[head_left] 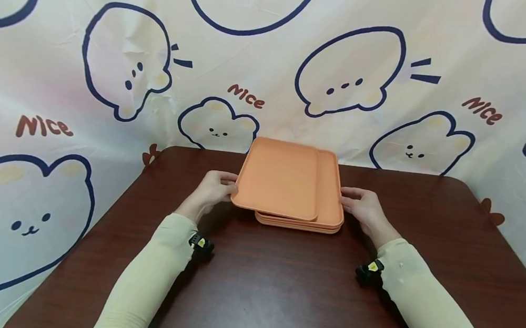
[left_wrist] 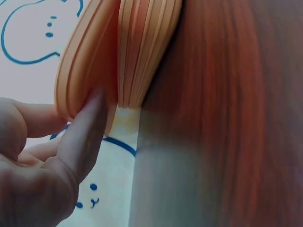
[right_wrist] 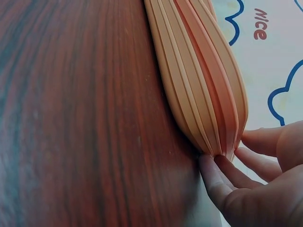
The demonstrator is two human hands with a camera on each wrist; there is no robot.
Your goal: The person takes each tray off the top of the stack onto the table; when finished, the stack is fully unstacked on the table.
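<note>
Across the brown wood-grain table [head_left: 255, 290], now pinching with the left grip [head_left: 212, 189] the left rim of a shallow orange plastic tray [head_left: 280, 179], offset over a matching tray stack [head_left: 331, 186]; touching it with the right grip [head_left: 364, 206], can't tell if clasping. Likely light, stiff, slick; hold by opposite rims.

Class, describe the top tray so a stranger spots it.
On the dark table, near its far edge, sits a stack of orange trays. Find the top tray, pinched at its left edge by the left hand. Unlike those beneath, it juts leftward with its left side raised.
</note>
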